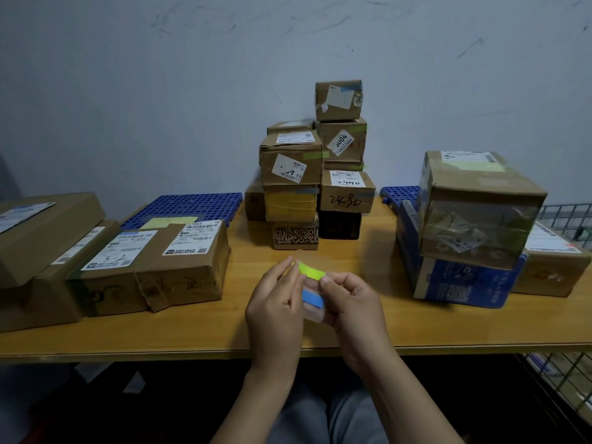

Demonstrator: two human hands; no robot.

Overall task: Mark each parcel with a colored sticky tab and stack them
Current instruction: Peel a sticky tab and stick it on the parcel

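Left hand (275, 302) and right hand (349, 304) pinch green tab (310, 271) (slanting down-right).

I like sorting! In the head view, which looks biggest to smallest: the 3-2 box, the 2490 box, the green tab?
3-2 box
2490 box
green tab
The 2490 box sits farther back, so it may look shrunken.

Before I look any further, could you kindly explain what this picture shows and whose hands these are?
There is no machine here: one camera worn on a person's head looks down at their own hands. The left hand and the right hand together pinch a clear strip of sticky tabs, one green and one blue. On the wooden table, cardboard parcels lie at the left, stand stacked in the middle by the wall, and pile up at the right.
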